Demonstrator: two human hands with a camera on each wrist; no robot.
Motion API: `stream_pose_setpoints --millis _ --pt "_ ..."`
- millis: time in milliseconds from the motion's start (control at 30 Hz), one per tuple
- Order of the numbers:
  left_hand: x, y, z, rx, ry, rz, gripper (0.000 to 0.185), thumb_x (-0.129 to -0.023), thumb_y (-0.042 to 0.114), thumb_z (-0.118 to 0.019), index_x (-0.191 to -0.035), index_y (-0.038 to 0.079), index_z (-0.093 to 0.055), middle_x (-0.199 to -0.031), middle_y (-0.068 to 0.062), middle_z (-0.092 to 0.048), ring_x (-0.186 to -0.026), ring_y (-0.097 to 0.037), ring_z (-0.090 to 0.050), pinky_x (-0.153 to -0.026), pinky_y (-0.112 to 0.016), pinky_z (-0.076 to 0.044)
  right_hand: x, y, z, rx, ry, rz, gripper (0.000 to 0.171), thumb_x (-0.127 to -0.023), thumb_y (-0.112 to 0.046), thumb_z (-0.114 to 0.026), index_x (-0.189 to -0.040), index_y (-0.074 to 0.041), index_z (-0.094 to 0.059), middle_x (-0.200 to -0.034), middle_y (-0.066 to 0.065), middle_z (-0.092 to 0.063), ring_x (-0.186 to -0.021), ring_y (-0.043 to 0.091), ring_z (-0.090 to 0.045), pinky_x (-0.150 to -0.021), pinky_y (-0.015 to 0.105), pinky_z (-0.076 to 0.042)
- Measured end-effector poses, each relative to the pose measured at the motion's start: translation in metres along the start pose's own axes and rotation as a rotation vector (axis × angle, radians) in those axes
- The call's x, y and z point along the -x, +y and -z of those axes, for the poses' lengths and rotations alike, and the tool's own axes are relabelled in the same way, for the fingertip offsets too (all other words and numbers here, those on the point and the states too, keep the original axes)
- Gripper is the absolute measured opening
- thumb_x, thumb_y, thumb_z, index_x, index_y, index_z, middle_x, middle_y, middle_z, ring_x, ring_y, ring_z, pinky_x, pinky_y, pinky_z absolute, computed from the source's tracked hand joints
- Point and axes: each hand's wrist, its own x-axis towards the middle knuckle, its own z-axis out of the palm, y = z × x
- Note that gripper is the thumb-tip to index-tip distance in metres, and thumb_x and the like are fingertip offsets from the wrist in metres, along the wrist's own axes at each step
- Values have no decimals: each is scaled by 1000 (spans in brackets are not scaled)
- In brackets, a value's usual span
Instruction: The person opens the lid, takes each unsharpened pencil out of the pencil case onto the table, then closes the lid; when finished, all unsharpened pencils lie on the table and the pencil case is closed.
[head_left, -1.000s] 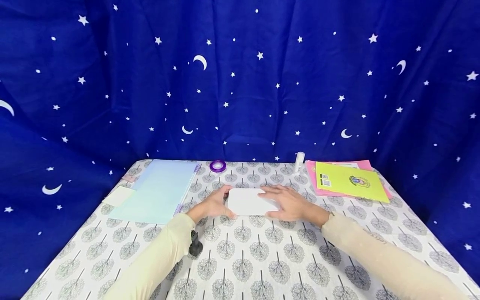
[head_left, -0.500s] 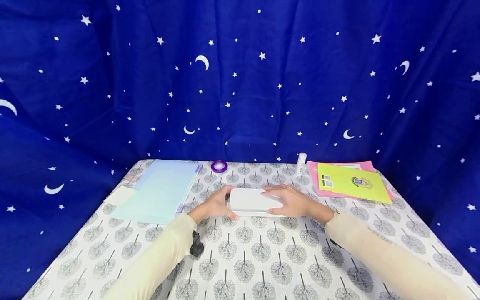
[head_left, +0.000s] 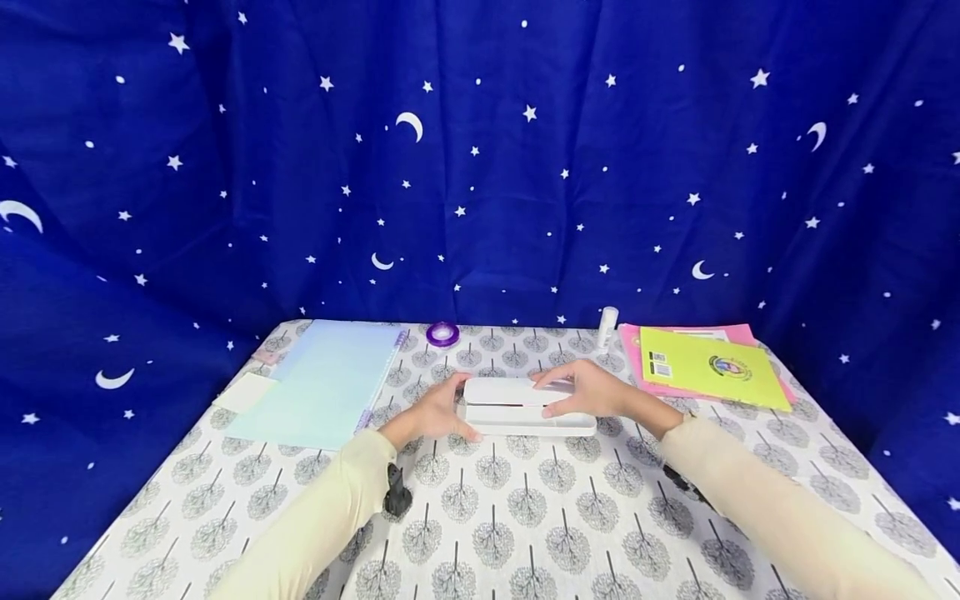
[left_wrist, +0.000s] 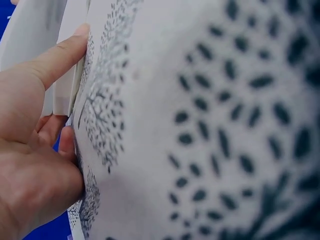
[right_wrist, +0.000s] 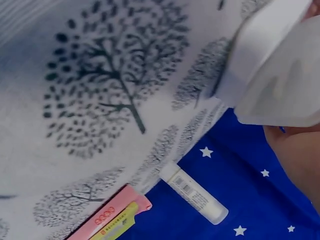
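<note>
White case (head_left: 502, 414), apparently against left hand (head_left: 437, 411)

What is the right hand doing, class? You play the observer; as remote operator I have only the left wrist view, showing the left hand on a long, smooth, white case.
Observer: The right hand holds up the smooth white lid of the case.
Operator: Is anything lying beyond the case?
Observer: A shiny purple ring, perhaps a ribbon roll, lies farther back.
Operator: And off to the right?
Observer: A yellow-green rectangular booklet lies partly over a flat pink booklet or folder.
</note>
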Motion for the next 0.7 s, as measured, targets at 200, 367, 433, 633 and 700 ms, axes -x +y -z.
stream_pose_setpoints --millis 200,367,433,633,700 --pt "1 3 1 -3 -3 -5 119 -58 24 -95 -155 14 -28 -146 -13 -49 -126 -34 -51 -113 -54 -34 -1 -9 8 -101 55 3 27 -77 -21 -85 -101 -14 -75 -119 4 -71 -115 28 -63 -99 55 -48" --pt "1 3 1 -21 5 22 119 -58 29 -95 -153 10 -27 -153 -12 -41 -133 -35 -46 -113 -52 -35 -1 -16 14 -103 109 6 17 -80 -13 -82 -96 -9 -75 -110 5 -73 -105 23 -65 -87 46 -54" --pt "1 3 0 -17 12 34 117 -58 30 -95 -150 9 -28 -154 -12 -40 -133 -35 -45 -113 -50 -36 0 -17 14 -78 156 9 16 -80 -10 -82 -95 -8 -76 -107 4 -73 -101 20 -64 -81 40 -53" --pt "3 3 -3 7 26 27 100 -56 27 -96 -134 9 -37 -137 -18 -50 -125 -33 -50 -108 -49 -42 4 -17 12 7 317 45 14 -81 -9 -81 -94 -6 -78 -88 -5 -68 -79 16 -56 -70 27 -49" --pt "3 2 -3 4 25 18 96 -57 28 -96 -132 10 -38 -131 -19 -52 -122 -33 -51 -105 -49 -44 5 -16 11 39 351 64 13 -81 -8 -80 -94 -6 -78 -82 -6 -66 -73 15 -54 -65 25 -47"
